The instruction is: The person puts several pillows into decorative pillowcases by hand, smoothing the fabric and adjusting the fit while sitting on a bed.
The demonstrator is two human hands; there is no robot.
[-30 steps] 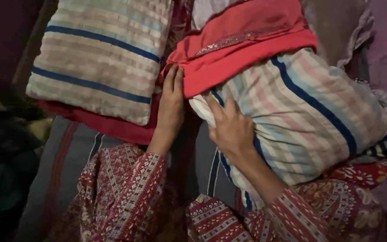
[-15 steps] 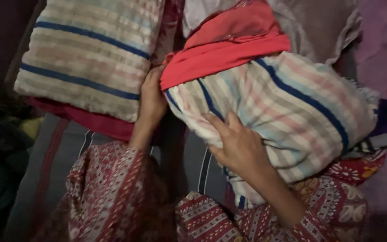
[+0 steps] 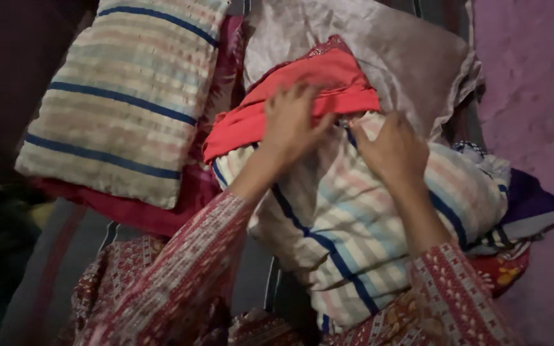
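Two bare hands work at a striped pillow [image 3: 379,237] lying near the right side of a bed [image 3: 65,256]. The left hand [image 3: 293,122] presses its spread fingers on a folded red cloth [image 3: 328,83] atop the pillow. The right hand [image 3: 392,150], fingers curled, grips the pillow's upper edge. Another striped pillow [image 3: 123,96] lies near the bed's left edge.

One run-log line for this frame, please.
left hand: on red cloth | right hand: on striped pillow | second striped pillow: beside, untouched
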